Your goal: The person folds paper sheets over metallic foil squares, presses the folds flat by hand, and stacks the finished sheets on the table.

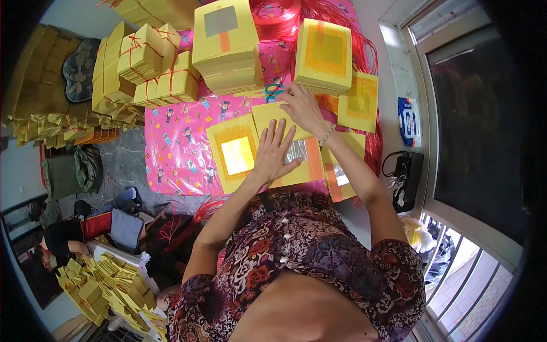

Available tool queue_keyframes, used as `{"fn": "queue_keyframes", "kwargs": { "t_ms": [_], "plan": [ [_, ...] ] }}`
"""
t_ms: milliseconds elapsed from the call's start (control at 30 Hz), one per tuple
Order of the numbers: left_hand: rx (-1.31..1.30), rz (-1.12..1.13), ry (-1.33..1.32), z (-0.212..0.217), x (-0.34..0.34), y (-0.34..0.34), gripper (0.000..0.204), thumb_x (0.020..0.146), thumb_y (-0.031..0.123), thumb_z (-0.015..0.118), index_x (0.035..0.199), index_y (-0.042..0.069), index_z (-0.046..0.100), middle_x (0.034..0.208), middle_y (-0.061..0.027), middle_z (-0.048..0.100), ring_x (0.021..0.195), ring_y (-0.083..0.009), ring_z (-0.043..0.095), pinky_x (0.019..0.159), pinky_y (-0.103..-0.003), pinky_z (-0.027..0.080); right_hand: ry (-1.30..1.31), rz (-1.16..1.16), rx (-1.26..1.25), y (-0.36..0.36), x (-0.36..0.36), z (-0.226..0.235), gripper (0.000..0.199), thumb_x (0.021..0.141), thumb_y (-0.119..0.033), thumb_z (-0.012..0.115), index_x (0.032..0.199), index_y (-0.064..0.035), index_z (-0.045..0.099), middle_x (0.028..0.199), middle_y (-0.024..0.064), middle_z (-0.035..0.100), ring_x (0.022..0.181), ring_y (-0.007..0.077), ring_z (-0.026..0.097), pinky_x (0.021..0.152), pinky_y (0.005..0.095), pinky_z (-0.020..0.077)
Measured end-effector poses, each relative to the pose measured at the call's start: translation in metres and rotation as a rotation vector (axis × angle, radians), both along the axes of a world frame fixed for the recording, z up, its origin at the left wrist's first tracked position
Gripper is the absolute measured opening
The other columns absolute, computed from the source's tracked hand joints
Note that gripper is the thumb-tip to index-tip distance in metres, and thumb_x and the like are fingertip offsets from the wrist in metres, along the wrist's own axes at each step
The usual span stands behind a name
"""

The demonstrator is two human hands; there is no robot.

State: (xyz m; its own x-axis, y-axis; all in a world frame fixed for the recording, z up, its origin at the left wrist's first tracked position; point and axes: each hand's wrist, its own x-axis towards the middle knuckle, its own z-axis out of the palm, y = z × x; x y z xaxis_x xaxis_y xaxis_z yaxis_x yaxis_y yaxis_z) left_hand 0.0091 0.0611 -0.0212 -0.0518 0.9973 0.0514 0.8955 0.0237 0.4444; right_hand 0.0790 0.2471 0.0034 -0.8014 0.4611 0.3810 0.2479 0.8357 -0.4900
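Note:
My left hand [273, 153] lies flat with spread fingers on a yellow paper sheet [307, 178]. This sheet carries a silver patch and an orange band, and its upper part is a plain yellow flap [268, 115]. Higher up, my right hand [306, 108] rests over the flap's upper right, fingers bent and apart, with nothing seen in them. Just beyond its fingertips are the teal handles of scissors [274, 91]; their blades are not clearly visible. To the left sits a yellow sheet with a shiny gold square [237, 155]. Another silver-patched sheet [339, 175] lies to the right, partly under my right forearm.
Tall stacks of yellow paper [228, 62] and orange-printed paper [323, 54] stand at the back of the pink patterned tablecloth [179, 145]. Red-tied bundles [140, 54] are at the back left, red plastic strands [277, 23] behind. A wipes packet [409, 122] lies right.

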Motion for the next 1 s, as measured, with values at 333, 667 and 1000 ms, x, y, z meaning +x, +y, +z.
{"fn": "queue_keyframes", "kwargs": {
  "t_ms": [333,667,1000],
  "plan": [
    [-0.034,-0.003,0.021,0.002,-0.001,0.001,0.094,0.082,0.060,0.064,0.156,0.012,0.030,0.161,-0.0240,0.019,0.149,-0.0453,0.012,0.118,-0.058,0.016,-0.108,-0.171,-0.306,-0.063,0.080,-0.013,0.014,0.089,-0.015,0.065,0.092,-0.0082,0.054,0.086,0.0100,0.059,0.087,0.0328,0.059,0.076,0.0466,0.0451],
    [-0.062,-0.104,-0.016,0.010,-0.017,-0.007,0.084,0.088,0.061,0.057,0.154,0.014,0.035,0.160,-0.0242,0.020,0.149,-0.0446,0.015,0.119,-0.056,0.016,-0.079,-0.207,-0.279,-0.065,0.085,-0.029,0.015,0.090,-0.016,0.065,0.091,-0.0075,0.053,0.086,0.0088,0.057,0.088,0.0301,0.057,0.083,0.0445,0.0399],
    [-0.077,-0.121,0.018,0.005,-0.021,-0.008,0.079,0.090,0.061,0.054,0.153,0.016,0.036,0.161,-0.0223,0.020,0.150,-0.0422,0.013,0.120,-0.055,0.015,-0.114,-0.195,-0.267,-0.063,0.081,-0.030,0.017,0.088,-0.018,0.067,0.094,-0.0083,0.054,0.088,0.0087,0.056,0.089,0.0300,0.057,0.084,0.0448,0.0397]
  ]
}}
